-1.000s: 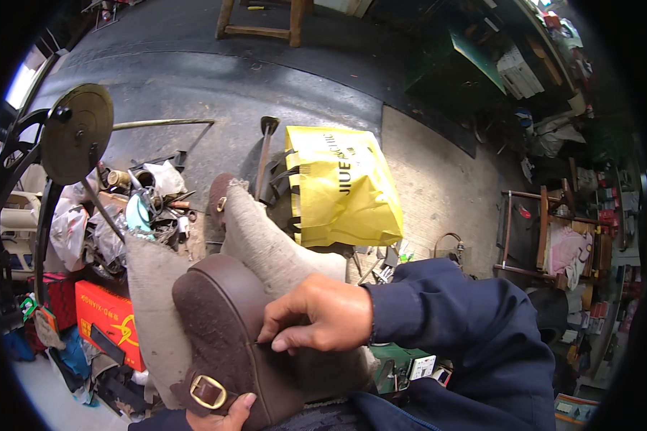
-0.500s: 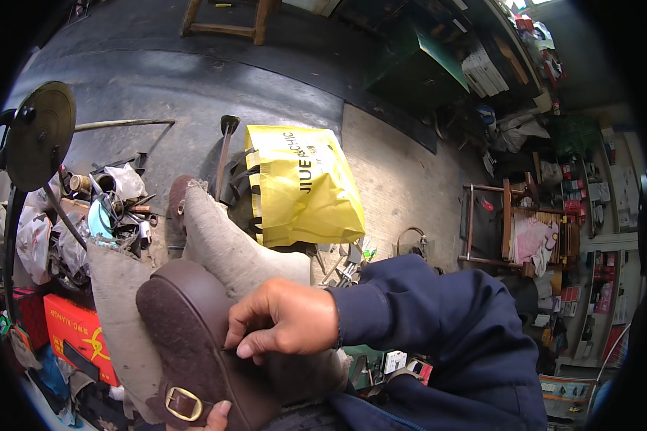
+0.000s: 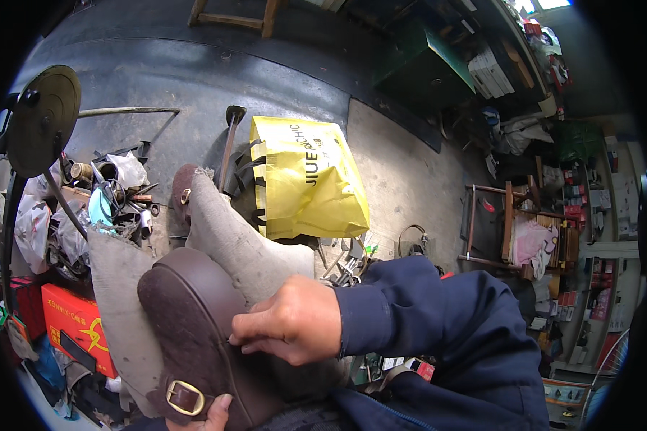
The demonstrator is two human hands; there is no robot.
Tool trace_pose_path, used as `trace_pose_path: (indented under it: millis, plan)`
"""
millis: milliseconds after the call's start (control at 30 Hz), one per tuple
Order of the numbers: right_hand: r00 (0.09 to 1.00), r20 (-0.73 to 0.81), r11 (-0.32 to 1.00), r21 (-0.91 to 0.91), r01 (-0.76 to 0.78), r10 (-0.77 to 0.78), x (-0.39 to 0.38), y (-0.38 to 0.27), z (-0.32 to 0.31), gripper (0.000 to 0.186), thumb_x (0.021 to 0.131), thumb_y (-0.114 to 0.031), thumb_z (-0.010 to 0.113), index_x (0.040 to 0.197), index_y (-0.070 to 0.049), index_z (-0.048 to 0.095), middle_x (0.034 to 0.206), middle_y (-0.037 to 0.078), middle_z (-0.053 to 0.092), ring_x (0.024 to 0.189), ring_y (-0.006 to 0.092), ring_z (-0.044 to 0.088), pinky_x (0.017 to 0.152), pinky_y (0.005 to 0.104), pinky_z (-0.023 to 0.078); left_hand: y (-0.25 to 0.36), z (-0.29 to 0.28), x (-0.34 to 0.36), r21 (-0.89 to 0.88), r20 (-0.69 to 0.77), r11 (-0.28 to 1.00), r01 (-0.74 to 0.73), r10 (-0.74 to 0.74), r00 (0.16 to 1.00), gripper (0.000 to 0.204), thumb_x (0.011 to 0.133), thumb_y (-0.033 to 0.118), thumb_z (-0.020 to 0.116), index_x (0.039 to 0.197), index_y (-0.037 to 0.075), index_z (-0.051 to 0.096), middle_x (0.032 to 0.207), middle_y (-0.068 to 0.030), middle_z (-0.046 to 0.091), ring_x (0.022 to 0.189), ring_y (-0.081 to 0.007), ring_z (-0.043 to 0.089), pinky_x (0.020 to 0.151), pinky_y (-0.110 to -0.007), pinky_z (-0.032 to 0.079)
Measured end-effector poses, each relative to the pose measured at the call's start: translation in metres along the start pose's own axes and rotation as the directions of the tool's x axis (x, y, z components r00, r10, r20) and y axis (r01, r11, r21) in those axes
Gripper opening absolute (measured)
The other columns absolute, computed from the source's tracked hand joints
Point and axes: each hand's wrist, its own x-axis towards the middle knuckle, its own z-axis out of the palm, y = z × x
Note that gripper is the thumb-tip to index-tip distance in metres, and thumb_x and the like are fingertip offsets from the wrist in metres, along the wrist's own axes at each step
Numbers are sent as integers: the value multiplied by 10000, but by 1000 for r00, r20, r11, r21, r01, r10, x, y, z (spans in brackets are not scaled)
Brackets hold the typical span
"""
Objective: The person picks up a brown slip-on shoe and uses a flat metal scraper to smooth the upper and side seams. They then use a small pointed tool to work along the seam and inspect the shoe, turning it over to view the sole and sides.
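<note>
On the cluttered workshop floor, I'm pinching my right hand (image 3: 291, 323) on the brown buckled boot (image 3: 194, 337) in my lap, left hand (image 3: 205, 415) gripping beneath; loosening risks it sliding toward the yellow bag (image 3: 309, 183).

Yellow bag (image 3: 309, 179), red box (image 3: 75, 327), round metal disc (image 3: 42, 118), wooden rack (image 3: 514, 230)

Grey concrete floor (image 3: 410, 165), darker patch toward top. On it: yellow bag (image 3: 305, 179), long-handled tool (image 3: 228, 144) just beside bag, heap of scrap metal and plastic bags (image 3: 104, 194) at left, small tools, possibly pliers (image 3: 349, 262).
</note>
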Motion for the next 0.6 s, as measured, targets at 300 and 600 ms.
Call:
trace_pose_path:
  millis: [300, 600]
  plan:
    - [994, -55, 967, 240, -81, 97, 7, 2, 4, 114, 860, -75, 737, 943, -32, 672, 774, 113, 711, 669, 270, 706, 628, 355, 543, 1, -3, 4, 87, 87, 984, -157, 149, 985, 500, 853, 90, 728, 1319, -28, 588, 1242, -165, 655, 1160, -300, 624, 1033, -404, 462]
    - [827, 167, 608, 603, -516, 536, 7, -16, 5, 122, 908, 12, 737, 998, 66, 674, 879, 121, 735, 784, 174, 725, 717, 280, 574, -39, 22, 10, 33, 221, 875, -484, 466, 857, 325, 910, 106, 570, 1162, -91, 627, 1146, -254, 638, 1054, -383, 606, 973, -473, 453]
